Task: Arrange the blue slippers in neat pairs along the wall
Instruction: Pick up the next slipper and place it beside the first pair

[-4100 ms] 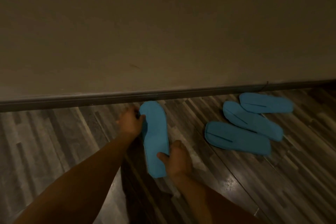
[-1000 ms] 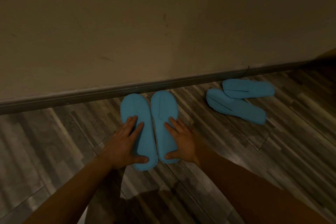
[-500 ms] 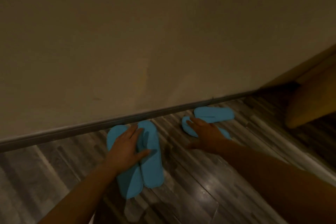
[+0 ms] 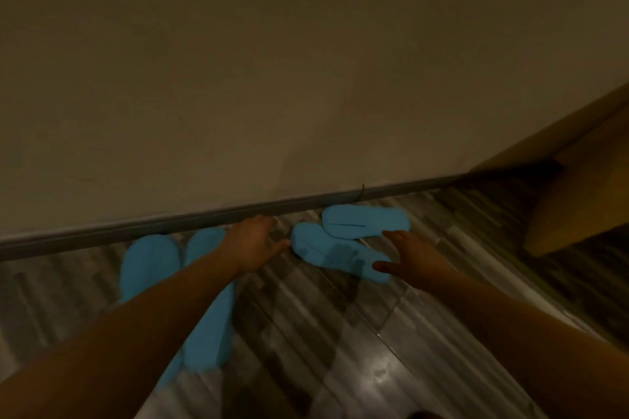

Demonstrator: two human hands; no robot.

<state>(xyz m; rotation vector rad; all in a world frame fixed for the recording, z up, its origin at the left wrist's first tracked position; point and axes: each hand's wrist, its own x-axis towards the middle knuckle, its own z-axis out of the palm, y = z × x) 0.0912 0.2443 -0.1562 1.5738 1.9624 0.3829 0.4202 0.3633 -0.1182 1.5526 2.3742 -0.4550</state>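
Four blue slippers are seen on the wood-patterned floor [image 4: 340,333], all in the lower half of the frame, below the dark baseboard [image 4: 204,216] that runs under the plain wall [image 4: 272,61]. At lower left, two slippers are laid side by side with toes toward the baseboard: the left slipper [image 4: 149,265] and, touching it along its inner edge, the second slipper [image 4: 211,326]. Both are partly covered by the left forearm, which crosses them diagonally.

To the right of centre, the other two are left unpaired. The near slipper [image 4: 326,255] is laid at a slant, and the far slipper [image 4: 366,221] is laid almost parallel to the baseboard, close to it, its left end overlapping the near one.

The left hand [image 4: 253,245] is placed between the two groups, palm down, fingers spread toward the toe of the near slipper; nothing is held, and whether the fingertips touch the slipper cannot be told through the blur. The right hand [image 4: 405,257] is held over the right end of the near slipper, its grip wide and empty, thumb at the slipper's edge and fingers directed toward the far slipper.

A tan piece of furniture [image 4: 585,187] is seen at the right edge of the frame, well apart from the slippers.
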